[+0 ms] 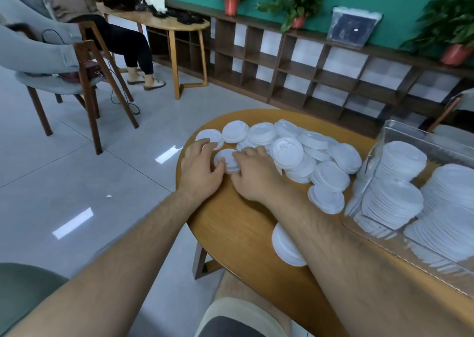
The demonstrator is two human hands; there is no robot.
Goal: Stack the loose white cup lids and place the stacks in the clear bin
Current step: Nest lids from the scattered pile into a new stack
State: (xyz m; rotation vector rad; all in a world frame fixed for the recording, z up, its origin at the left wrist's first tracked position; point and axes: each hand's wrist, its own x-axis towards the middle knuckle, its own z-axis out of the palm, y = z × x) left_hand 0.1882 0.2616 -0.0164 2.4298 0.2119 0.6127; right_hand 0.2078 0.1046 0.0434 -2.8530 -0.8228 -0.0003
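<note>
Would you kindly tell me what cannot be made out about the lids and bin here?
Head view:
- Lid between left hand and right hand: single or stacked, edges covered by fingers.
- Lids at table edge: count hidden under the right forearm.
- Clear bin: cut off by the right edge; its stacks blurred.

No text, brand or number can be read. One white lid (287, 150) bears an embossed mark, too blurred to make out.
</note>
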